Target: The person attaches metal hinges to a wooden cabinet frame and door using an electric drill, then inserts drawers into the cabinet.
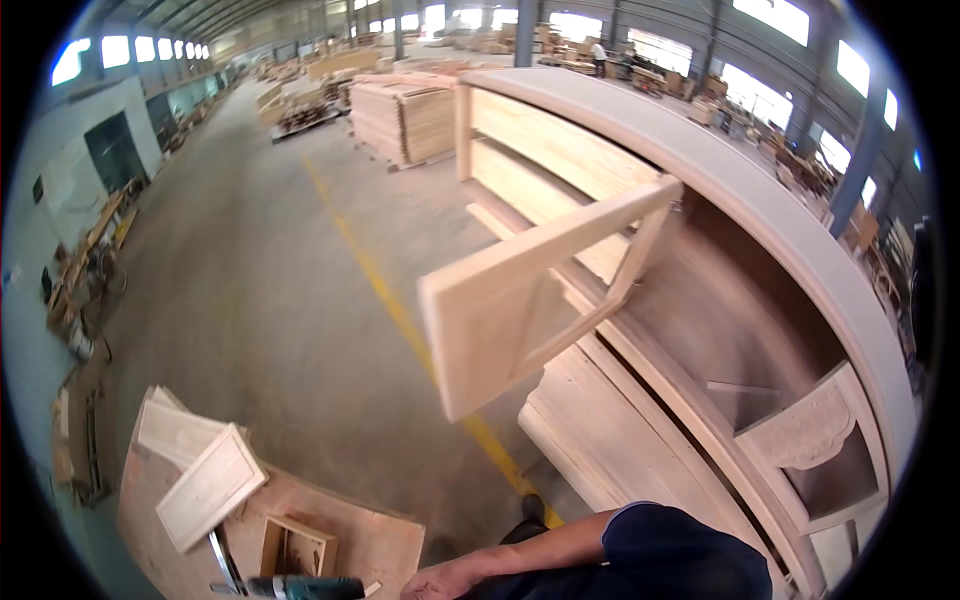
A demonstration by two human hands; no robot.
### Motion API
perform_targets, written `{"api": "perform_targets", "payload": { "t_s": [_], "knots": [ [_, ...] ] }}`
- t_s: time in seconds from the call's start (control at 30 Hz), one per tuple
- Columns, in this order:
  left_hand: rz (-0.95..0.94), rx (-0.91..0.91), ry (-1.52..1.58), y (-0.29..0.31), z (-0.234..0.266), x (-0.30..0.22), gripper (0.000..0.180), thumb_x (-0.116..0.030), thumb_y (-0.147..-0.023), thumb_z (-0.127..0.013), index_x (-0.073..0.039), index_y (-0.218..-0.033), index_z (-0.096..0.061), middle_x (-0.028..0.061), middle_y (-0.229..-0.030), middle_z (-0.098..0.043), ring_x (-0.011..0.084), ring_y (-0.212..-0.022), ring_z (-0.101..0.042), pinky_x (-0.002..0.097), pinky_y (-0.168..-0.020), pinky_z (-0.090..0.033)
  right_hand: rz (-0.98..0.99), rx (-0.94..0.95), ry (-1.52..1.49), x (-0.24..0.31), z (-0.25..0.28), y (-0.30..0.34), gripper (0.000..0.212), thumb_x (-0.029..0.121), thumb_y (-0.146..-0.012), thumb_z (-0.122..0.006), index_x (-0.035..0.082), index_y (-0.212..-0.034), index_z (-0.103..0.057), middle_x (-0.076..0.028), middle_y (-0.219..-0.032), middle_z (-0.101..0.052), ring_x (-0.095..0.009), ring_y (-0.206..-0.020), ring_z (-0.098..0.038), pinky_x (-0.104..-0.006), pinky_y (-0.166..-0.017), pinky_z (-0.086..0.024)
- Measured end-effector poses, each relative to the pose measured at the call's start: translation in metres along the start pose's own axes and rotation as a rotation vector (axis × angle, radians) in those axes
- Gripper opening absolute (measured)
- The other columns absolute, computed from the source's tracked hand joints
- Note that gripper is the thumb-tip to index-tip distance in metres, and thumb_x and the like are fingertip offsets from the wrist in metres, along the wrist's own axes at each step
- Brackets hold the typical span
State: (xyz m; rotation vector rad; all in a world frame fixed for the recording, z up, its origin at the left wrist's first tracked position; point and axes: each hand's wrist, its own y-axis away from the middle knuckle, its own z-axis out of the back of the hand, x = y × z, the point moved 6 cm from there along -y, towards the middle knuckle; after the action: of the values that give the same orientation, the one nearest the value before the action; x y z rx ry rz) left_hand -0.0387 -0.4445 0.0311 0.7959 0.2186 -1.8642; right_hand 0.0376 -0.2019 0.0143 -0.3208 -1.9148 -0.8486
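My right forearm reaches across to the left at the lower edge, below a dark blue sleeve. My right hand (432, 583) is cut off there, beside the workbench (370, 535), and its fingers do not show. On the bench to its left lies a dark green and black power drill (305, 587). Close by are a small open wooden box (325, 555) and a metal bar (226, 560). Pale wooden panels (213, 487) are stacked at the bench's far left corner. My left hand is out of view.
A large unpainted wooden cabinet (640, 105) stands on the right. Its framed door (490, 300) swings out over the floor. A drawer-like wooden part (590, 420) juts out below. Stacked planks (400, 115) stand farther off, and a yellow line (385, 290) crosses the floor.
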Motion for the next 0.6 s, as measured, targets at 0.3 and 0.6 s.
{"api": "perform_targets", "payload": {
  "t_s": [0.3, 0.6],
  "knots": [
    [-1.36, -0.037, -0.27, 0.044, -0.031, -0.406, 0.036, -0.01, -0.097, -0.062, -0.011, -0.129, -0.046, 0.0116, -0.125, -0.061, 0.0277, -0.117, -0.059, 0.0479, -0.105, -0.044, 1.074, 0.154, -1.306, 0.07, -0.014, 0.255, 0.054, 0.04, -0.1, -0.068, 0.004, -0.137, -0.054, -0.009, -0.119, -0.064, -0.018, -0.111, -0.06, -0.0341, -0.101, -0.048],
    [-1.658, -0.244, -0.354, -0.016, -0.111, -0.538, 0.066, -0.007, -0.067, -0.079, -0.007, -0.13, -0.059, 0.0215, -0.128, -0.06, 0.0445, -0.113, -0.059, 0.0591, -0.097, -0.045, 1.111, -1.366, -0.463, -0.057, 0.06, 0.47, 0.047, 0.022, -0.093, -0.065, 0.003, -0.136, -0.059, -0.008, -0.116, -0.067, -0.017, -0.09, -0.066, -0.0354, -0.085, -0.055]
  ]
}}
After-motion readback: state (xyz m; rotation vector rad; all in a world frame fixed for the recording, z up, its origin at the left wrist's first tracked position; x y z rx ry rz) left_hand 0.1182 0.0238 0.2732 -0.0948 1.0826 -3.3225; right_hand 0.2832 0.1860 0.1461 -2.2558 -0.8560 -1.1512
